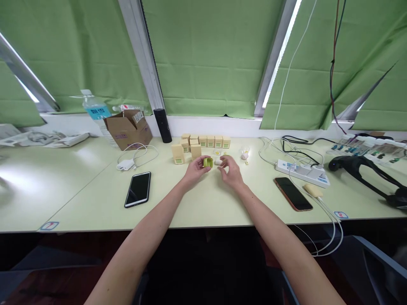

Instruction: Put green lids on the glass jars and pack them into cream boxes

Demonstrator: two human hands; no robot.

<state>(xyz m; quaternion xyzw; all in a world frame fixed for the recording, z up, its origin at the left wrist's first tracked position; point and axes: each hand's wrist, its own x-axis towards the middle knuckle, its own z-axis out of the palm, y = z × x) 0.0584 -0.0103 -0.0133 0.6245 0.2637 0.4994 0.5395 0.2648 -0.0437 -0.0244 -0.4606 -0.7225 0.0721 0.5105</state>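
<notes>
My left hand (194,169) is closed on a small yellow-green cup-like case (208,162), its opening turned toward my right hand. Between the fingertips of my right hand (232,173) is a small white cylindrical piece (218,162), a short way from the case. Behind both hands stand several small tan boxes (210,141) with green-framed labels, some in a row and some grouped at the left. A pale pink and clear small item (244,155) lies to the right, with a tiny yellow piece (246,163) near it.
Left are a phone (137,189), a white charger (126,164), an opened cardboard box (129,129), a water bottle (97,111) and a black cylinder (163,126). Right are a power strip (302,173), another phone (293,193), cables and a black frame (362,171). The table edge (210,227) runs in front.
</notes>
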